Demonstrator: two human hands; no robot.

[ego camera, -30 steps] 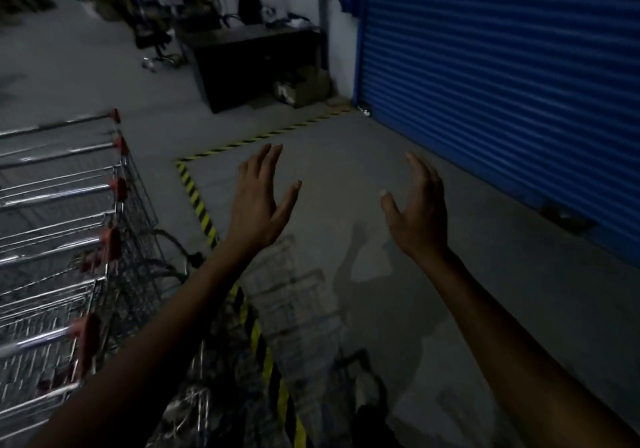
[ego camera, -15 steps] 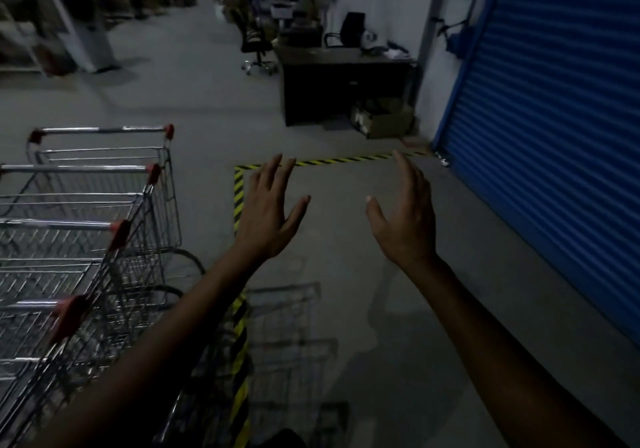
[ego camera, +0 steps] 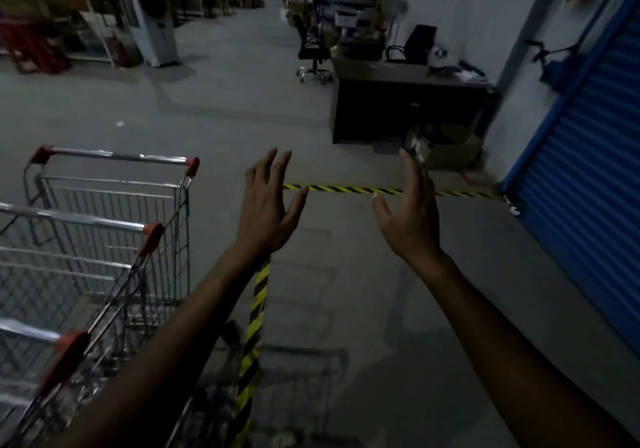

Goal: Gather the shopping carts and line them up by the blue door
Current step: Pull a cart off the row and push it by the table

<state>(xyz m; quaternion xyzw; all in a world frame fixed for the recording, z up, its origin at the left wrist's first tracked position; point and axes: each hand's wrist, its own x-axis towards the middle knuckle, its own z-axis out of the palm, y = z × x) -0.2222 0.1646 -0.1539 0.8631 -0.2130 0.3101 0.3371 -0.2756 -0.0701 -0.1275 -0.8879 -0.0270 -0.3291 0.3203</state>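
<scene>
Both hands were up in front and empty. The left hand [ego camera: 266, 212] had its fingers straight and spread, thumb pointing inward, and touched nothing. The right hand [ego camera: 410, 219] was released the same way, fingers extended and thumb toward the left hand. The two were apart, with bare forearms reaching in from the bottom edge.

Under the left forearm a yellow-black hazard tape [ego camera: 257, 303] ran up the floor [ego camera: 377, 309]. It turned at a corner behind the left hand and went right toward the foot of the blue door [ego camera: 585, 184], a ribbed roller shutter along the right edge of the floor.

The shopping carts [ego camera: 104, 239] were a nested row of wire carts on the left side of the floor, just left of the tape and well apart from the door. The row's long axis ran from the near-left corner away up the floor, roughly parallel to the near tape strip. The chrome handle bars with red end caps lay crosswise. The farthest cart had its handle at the far end and its basket on the near side; the fronts were cut off by the frame, so I can't tell more.

Past the cross strip a dark desk [ego camera: 405, 108] stood by the wall next to the door, with blurred clutter on top and a cardboard box [ego camera: 450, 149] at its near-right corner. An office chair [ego camera: 313, 49] stood beyond the desk's far-left corner and a white air cooler [ego camera: 149, 14] far left. The scene was dim and blurry.
</scene>
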